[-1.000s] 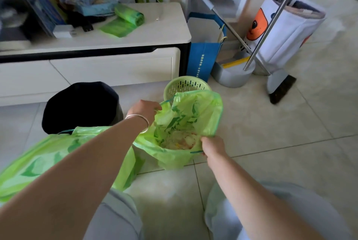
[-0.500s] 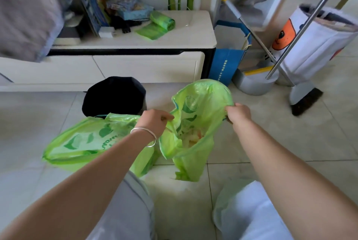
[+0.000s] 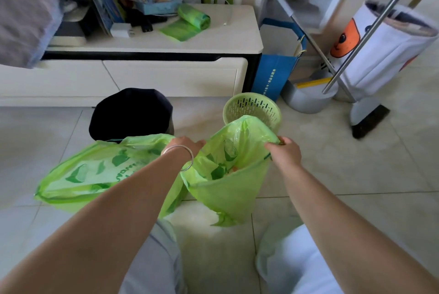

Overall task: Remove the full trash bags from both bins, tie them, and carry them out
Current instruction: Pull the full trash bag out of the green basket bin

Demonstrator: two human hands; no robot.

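A small green trash bag [image 3: 234, 189] hangs open above the floor tiles, with some waste showing inside. My left hand [image 3: 187, 145], with a bangle on the wrist, grips the left side of its rim. My right hand [image 3: 285, 151] grips the right side, pulling the mouth wide. A larger green trash bag [image 3: 95, 172] lies to the left, partly under my left forearm. Behind them stand a black bin [image 3: 131, 113] and a small green slotted bin [image 3: 253, 108].
A low white cabinet [image 3: 166, 73] runs along the back, with a roll of green bags [image 3: 193, 17] on top. A blue paper bag [image 3: 273, 75], a dustpan [image 3: 306, 96], a broom [image 3: 368, 120] and a white fabric hamper [image 3: 384, 49] stand at the right.
The small bag now hangs lower, so the green slotted bin shows behind it again. My right hand shifted from the near rim to the right side of the rim and pulls the mouth open.
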